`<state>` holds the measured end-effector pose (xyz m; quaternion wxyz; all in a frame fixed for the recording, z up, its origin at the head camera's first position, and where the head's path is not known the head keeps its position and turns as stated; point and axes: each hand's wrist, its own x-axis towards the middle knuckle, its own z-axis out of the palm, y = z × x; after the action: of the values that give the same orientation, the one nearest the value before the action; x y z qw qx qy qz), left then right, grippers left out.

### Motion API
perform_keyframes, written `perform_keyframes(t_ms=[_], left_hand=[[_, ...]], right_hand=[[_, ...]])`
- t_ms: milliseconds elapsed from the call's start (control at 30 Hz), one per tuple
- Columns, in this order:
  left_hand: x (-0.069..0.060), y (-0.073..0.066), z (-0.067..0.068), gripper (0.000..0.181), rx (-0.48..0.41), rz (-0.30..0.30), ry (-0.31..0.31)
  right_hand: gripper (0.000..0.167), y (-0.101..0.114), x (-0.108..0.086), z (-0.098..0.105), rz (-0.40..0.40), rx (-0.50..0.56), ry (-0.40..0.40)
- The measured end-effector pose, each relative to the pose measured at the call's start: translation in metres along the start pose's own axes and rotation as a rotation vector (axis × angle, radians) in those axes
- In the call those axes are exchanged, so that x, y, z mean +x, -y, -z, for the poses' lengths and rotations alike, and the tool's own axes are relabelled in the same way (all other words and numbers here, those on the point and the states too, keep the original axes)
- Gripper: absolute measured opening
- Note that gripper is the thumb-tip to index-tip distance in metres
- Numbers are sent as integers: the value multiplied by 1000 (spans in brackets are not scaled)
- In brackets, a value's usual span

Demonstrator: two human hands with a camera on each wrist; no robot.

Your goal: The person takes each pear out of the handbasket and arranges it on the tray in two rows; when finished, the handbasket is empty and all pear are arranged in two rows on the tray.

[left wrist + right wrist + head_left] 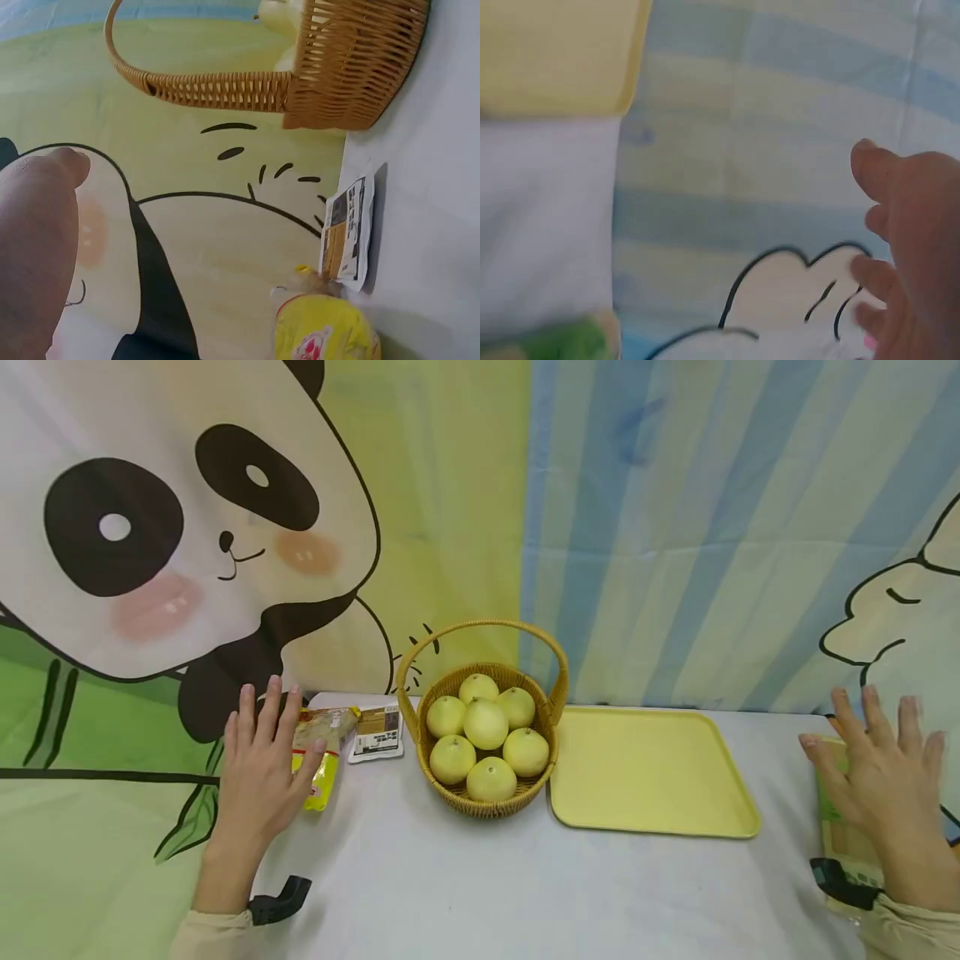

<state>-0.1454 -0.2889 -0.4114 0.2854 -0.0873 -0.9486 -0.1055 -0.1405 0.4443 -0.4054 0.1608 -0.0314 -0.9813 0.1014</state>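
Observation:
In the head view my left hand (260,768) is raised over the table's left side, fingers spread and holding nothing. Nearest to it lies a yellow and clear food packet (322,781), partly hidden behind the hand. On the right, my right hand (881,768) is held up with spread fingers above a green and tan package (838,835), which it partly covers. Between the hands stands a wicker basket (487,808) with a tall handle. Several round pale green fruits (485,724) fill it. A yellow tray (652,768) lies right of the basket.
A small white and brown sachet (377,733) lies between the yellow packet and the basket. Behind the table hangs a printed curtain (450,527) with a panda and stripes. A white cloth (480,885) covers the table.

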Motion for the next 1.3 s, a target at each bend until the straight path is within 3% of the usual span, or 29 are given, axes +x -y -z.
perform_keyframes(t_ms=[167,300,367,467,567,633,733,833,1033,1167,1300], left_hand=[[1,-14,-15,81,-64,-34,-1],[1,-38,-32,86,-226,-5,71],[5,-51,-42,92,-319,14,132],[14,-65,-61,95,-454,43,217],[22,-74,-86,91,-652,114,254],[26,-79,-105,83,-833,201,228],[27,-85,-130,67,-1125,328,123],[24,-95,-147,66,-1297,378,29],[20,-114,-169,83,-1399,370,-67],[20,-117,-178,86,-1431,375,-117],[20,-117,-182,85,-1424,353,-138]], right_hand=[[67,48,-5,-2,186,303,46],[62,119,-5,-12,374,610,161],[64,158,2,-22,441,780,259],[66,209,17,-39,491,981,410],[69,250,33,-56,485,1094,520],[72,272,44,-68,468,1112,552],[75,298,55,-84,436,1096,577],[77,317,64,-97,428,1063,587],[82,338,76,-114,466,856,565],[86,348,77,-118,469,707,533],[88,353,76,-123,440,640,465]])
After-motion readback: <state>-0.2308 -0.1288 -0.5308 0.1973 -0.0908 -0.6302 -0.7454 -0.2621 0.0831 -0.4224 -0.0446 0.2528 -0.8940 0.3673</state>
